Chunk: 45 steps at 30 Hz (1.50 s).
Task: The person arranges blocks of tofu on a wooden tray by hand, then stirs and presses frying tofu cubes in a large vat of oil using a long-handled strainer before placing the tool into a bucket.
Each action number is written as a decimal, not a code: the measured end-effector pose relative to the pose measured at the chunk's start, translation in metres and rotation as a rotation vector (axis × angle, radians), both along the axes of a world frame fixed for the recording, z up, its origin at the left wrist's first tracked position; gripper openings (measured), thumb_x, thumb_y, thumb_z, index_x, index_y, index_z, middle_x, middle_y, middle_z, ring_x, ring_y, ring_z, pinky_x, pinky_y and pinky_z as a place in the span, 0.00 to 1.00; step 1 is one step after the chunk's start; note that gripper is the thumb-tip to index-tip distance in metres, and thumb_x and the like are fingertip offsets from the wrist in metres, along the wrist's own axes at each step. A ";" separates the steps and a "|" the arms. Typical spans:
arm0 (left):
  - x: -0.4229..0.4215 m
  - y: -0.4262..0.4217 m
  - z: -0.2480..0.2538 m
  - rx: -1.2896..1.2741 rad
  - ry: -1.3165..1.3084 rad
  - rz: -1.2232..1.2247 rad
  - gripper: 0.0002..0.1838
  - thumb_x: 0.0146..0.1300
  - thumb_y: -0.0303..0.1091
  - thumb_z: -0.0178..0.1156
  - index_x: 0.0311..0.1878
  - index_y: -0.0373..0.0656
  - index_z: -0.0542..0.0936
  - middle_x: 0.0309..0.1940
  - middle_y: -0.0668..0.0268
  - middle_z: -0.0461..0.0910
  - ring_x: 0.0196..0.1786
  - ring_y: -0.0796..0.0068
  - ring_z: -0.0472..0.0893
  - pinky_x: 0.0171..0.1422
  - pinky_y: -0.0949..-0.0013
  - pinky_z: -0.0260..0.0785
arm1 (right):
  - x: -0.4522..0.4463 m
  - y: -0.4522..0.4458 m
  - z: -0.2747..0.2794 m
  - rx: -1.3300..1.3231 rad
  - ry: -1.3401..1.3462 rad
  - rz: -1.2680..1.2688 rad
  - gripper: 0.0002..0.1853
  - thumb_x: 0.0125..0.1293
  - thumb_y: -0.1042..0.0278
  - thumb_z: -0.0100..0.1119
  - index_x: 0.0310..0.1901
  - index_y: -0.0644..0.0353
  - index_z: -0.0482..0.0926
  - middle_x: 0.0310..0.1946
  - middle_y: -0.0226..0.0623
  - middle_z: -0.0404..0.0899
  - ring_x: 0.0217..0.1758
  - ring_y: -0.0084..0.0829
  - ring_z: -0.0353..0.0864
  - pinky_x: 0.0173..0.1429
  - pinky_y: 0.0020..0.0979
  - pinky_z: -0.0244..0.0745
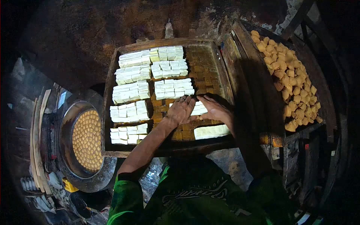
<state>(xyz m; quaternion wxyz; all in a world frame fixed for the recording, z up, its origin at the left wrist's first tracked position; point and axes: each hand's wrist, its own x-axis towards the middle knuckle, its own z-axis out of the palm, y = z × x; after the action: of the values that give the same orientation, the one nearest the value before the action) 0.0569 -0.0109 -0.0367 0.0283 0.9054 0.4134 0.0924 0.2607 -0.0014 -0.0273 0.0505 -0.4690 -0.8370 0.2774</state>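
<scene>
Head view: on the tray (202, 42), cut white rows (129, 112) lie left; the left hand (181, 111) is laid over a partly hidden white row (199, 109), the right hand (216, 111) is set at its right end, grip unclear. Light, even pressure should be applied.

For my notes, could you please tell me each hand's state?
Left hand: over the tofu row; grip cannot be told.
Right hand: open, spanning the row's right end.

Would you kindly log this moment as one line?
left hand: at white blocks | right hand: at same blocks | grip: unclear | white strip: nearer body, same tray
</scene>
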 end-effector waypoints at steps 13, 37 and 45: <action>0.049 -0.075 0.013 -0.055 -0.030 -0.251 0.23 0.48 0.40 0.63 0.47 0.39 0.75 0.43 0.59 0.73 0.50 0.60 0.73 0.55 0.62 0.66 | 0.053 -0.090 0.039 0.460 -0.310 0.080 0.15 0.47 0.69 0.57 0.40 0.60 0.75 0.36 0.42 0.73 0.48 0.42 0.70 0.50 0.41 0.65; 0.046 -0.068 0.016 -0.176 -0.077 -0.135 0.21 0.58 0.41 0.56 0.51 0.39 0.70 0.47 0.54 0.70 0.50 0.54 0.73 0.48 0.56 0.71 | 0.071 -0.076 0.041 0.486 -0.161 0.153 0.27 0.39 0.55 0.69 0.41 0.61 0.76 0.37 0.38 0.76 0.49 0.40 0.69 0.52 0.42 0.66; 0.047 -0.072 0.009 -0.277 -0.100 -0.061 0.25 0.61 0.44 0.53 0.56 0.39 0.68 0.48 0.52 0.70 0.52 0.53 0.71 0.54 0.56 0.67 | 0.069 -0.067 0.029 0.485 -0.185 0.270 0.22 0.44 0.59 0.68 0.42 0.60 0.77 0.40 0.35 0.75 0.52 0.37 0.67 0.54 0.38 0.64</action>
<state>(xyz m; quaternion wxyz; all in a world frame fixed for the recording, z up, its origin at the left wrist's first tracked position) 0.1039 -0.0832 -0.0278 0.1761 0.8993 0.3925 0.0785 0.3295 -0.0686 0.0014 0.0475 -0.3509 -0.9348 0.0295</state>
